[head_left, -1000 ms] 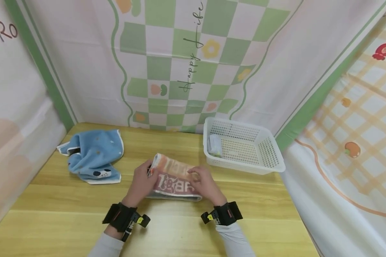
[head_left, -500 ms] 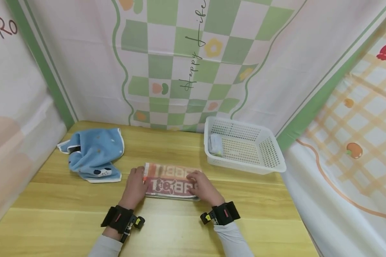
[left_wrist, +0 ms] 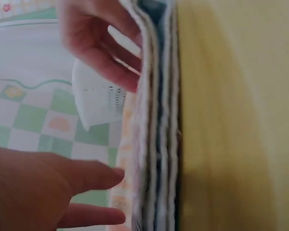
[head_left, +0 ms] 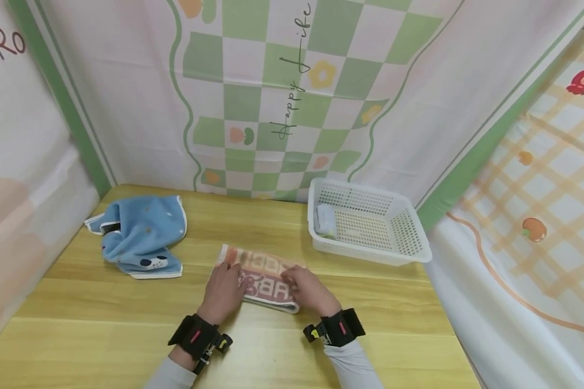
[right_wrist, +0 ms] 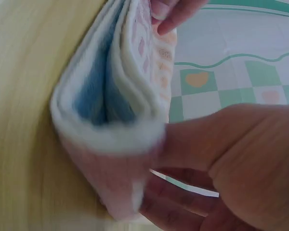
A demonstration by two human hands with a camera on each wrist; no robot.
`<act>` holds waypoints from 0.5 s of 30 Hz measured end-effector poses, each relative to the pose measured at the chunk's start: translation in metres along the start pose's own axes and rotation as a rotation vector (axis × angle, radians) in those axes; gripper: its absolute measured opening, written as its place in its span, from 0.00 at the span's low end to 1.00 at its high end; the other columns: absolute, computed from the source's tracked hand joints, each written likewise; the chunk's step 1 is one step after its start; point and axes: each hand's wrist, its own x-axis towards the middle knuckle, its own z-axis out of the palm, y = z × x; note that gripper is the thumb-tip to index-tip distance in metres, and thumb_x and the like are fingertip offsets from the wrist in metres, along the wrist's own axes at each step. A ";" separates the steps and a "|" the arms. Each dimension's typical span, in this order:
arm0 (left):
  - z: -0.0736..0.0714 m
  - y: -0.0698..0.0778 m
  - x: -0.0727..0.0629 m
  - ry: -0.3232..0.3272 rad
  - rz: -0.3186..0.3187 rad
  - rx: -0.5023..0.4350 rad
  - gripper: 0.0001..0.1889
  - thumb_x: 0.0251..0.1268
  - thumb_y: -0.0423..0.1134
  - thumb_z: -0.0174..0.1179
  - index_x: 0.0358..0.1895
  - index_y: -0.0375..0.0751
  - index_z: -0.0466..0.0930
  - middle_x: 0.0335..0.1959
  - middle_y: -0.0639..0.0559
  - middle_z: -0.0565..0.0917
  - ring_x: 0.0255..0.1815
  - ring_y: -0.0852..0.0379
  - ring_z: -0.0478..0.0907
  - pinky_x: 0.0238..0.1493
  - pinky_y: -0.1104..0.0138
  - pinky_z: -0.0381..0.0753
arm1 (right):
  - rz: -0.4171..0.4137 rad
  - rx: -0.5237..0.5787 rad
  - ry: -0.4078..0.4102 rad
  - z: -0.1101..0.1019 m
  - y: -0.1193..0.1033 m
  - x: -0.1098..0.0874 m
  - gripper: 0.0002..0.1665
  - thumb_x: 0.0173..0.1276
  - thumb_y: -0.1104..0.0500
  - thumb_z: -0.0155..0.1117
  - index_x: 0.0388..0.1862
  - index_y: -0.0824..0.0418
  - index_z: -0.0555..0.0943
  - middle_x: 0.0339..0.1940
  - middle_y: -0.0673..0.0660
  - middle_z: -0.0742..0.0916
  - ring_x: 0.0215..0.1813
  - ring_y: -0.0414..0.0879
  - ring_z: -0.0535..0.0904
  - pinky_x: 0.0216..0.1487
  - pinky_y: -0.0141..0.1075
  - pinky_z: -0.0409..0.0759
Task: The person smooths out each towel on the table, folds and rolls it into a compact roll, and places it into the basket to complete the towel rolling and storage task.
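Observation:
A folded towel (head_left: 267,289), orange and dark red with pale lettering, lies on the wooden table in front of me. Its stacked layers (left_wrist: 156,120) show white edges and a blue inner side in the left wrist view. My left hand (head_left: 224,292) rests on the towel's left part, its thumb and a finger fairly straight against the top face. At the right end, my right hand (head_left: 313,292) pinches the towel's folded edge. In the right wrist view its thumb presses the corner of the fold (right_wrist: 111,144), and the other fingers are partly hidden behind the towel.
A crumpled blue towel (head_left: 146,227) with a dog's-face print lies at the table's back left. At the back right stands a white perforated basket (head_left: 360,251) holding a small folded pale cloth (head_left: 325,220). Printed fabric hangs behind and at both sides of the table (head_left: 102,335).
The left hand moved out to the towel's left edge, then back inward onto its top. The towel settled flatter, then turned slightly, its right end nearer me. The right hand stayed at that end.

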 end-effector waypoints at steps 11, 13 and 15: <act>-0.004 -0.008 0.045 -0.214 0.051 0.016 0.07 0.65 0.38 0.64 0.33 0.37 0.82 0.31 0.46 0.80 0.29 0.52 0.75 0.29 0.59 0.77 | 0.072 -0.089 0.002 0.001 -0.014 -0.013 0.08 0.60 0.64 0.75 0.38 0.64 0.88 0.29 0.53 0.86 0.28 0.38 0.75 0.31 0.30 0.76; -0.003 -0.009 0.051 -0.250 0.060 0.010 0.06 0.65 0.37 0.63 0.32 0.38 0.81 0.32 0.46 0.79 0.29 0.53 0.74 0.29 0.60 0.76 | 0.088 -0.114 0.013 0.002 -0.016 -0.013 0.08 0.59 0.62 0.76 0.36 0.63 0.88 0.29 0.52 0.86 0.29 0.39 0.75 0.32 0.32 0.77; -0.003 -0.011 0.057 -0.278 0.085 0.004 0.06 0.65 0.36 0.62 0.32 0.39 0.79 0.33 0.47 0.79 0.30 0.53 0.73 0.30 0.61 0.75 | 0.101 -0.145 0.032 0.003 -0.016 -0.014 0.09 0.57 0.61 0.78 0.35 0.62 0.88 0.31 0.53 0.88 0.32 0.42 0.77 0.35 0.35 0.79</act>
